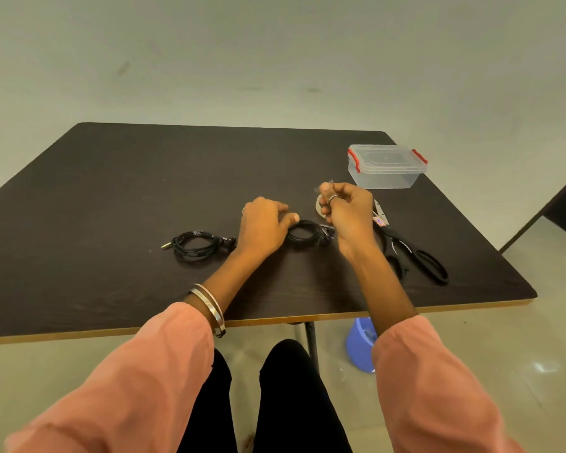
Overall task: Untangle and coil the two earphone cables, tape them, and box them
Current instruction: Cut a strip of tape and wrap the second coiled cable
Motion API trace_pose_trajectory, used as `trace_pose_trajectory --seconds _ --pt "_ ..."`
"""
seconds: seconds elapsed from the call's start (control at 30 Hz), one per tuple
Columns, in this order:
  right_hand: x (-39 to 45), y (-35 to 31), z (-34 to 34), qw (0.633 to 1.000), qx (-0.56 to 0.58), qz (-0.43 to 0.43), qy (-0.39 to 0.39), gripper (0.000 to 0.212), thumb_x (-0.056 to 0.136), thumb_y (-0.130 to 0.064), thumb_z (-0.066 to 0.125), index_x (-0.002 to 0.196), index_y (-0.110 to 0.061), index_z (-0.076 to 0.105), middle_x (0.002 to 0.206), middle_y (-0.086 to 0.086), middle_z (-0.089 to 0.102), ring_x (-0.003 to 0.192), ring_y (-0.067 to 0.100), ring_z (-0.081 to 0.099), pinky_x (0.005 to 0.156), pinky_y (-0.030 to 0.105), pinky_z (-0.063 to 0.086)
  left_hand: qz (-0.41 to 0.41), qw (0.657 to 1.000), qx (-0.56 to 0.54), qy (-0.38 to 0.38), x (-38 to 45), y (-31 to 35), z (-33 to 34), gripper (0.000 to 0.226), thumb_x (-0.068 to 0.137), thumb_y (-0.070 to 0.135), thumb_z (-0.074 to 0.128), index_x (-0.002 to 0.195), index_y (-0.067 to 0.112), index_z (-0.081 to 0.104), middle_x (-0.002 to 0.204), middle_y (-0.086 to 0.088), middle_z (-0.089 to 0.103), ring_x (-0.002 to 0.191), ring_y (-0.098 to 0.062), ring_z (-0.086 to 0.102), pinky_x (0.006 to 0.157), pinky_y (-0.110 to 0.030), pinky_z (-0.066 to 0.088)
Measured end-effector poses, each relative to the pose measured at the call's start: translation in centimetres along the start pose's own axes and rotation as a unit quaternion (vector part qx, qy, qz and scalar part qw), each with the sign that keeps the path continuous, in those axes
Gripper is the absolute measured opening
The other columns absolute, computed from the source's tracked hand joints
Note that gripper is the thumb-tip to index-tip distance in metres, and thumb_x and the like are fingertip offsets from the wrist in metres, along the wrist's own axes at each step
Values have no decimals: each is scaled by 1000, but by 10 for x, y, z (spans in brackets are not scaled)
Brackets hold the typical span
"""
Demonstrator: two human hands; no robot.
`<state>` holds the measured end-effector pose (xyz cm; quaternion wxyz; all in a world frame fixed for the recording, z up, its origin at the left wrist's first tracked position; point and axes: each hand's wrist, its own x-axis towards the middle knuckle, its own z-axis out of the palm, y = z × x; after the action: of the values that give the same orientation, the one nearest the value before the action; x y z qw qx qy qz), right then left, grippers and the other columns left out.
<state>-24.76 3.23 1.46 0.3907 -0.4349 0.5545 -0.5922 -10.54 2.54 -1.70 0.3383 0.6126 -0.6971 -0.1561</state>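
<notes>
Overhead, dark table (111, 191) stands on pale floor (209, 60), blue bucket (360, 344) beneath

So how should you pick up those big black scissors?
Take the scissors by the two black loop handles, coming from the near right side. The loops lie flat on the table, point toward the table's near right corner and are open for fingers, while the blade end points away, partly hidden behind the right hand.
</notes>
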Motion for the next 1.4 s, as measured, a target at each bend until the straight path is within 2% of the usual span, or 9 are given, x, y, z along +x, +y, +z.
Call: trace_pose_trajectory --seconds 0.1,0.3,0.47,0.57,0.8,1.03,1.2,1.3,1.4 --pt "-3 7 8 998 -43 -34 -25 10 93 -12 59 88 -6 66 71 0 62 59 5 55 49 12 42 21 996 90 -19 2 -4 7 24 84 36 69 99 19 76 98 -10 72 96 -30 65 86 -44 53" --pt "-4 26 10 990 -116 -50 -56 16 93 -5 54 89 -13 66 79 2 67 67 9 63 59 20 51 48 993 106 0 -1 3 9 19 90 18 59 93 4 71 96 -14 69 90 -31 63 77 -42 52" --pt "-8 30 6 987 -117 -94 -53 10 93 -11 58 97 -9 68 82 2 68 68 7 63 59 18 53 2 997 -70 -27 -1 0 7 11 94 16 56 91 10 64 80 -4 71 76 -17 66 78 -36 54" --pt "-8 35 5 982 -133 -117 -58 11 91 -10 61 97 -12 69 87 1 70 70 8 65 59 21 53 -32 985 -165 -38 -4 1 0 10 93 11 60 93 7 69 79 -4 73 66 -7 64 75 -25 53" --pt "-10 35 5 956 -205 -199 -63 12 87 -8 65 91 -14 74 85 -4 68 80 12 64 68 33 56 -112 946 -291 -92 1 3 -13 15 93 5 59 98 -1 71 85 -11 73 64 -7 62 65 -12 51" --pt "-10 35 1 921 -264 -274 -85 17 85 -9 69 100 -12 75 88 1 67 76 1 55 69 6 41 -152 918 -348 -111 8 -1 -19 11 89 4 63 90 0 73 84 -15 74 72 -16 67 82 -29 55" --pt "-9 36 -3 908 -276 -290 -122 23 82 -11 72 105 -11 74 88 2 63 79 9 57 68 16 45 -180 909 -360 -112 9 4 -22 10 88 1 63 89 1 73 80 -10 73 70 -13 68 63 -19 54" --pt "-9 36 -6 895 -294 -305 -144 24 81 -9 73 104 -8 73 90 -2 57 81 10 54 69 8 42 -186 909 -358 -102 9 7 -20 13 90 0 60 87 0 72 82 -10 72 78 -16 69 69 -20 57" --pt "-9 35 -11 872 -325 -326 -168 21 80 -5 72 101 -7 74 96 4 59 84 8 52 74 1 40 -181 927 -318 -83 10 3 -12 18 90 5 61 79 9 75 90 -8 74 90 -18 69 84 -31 57"
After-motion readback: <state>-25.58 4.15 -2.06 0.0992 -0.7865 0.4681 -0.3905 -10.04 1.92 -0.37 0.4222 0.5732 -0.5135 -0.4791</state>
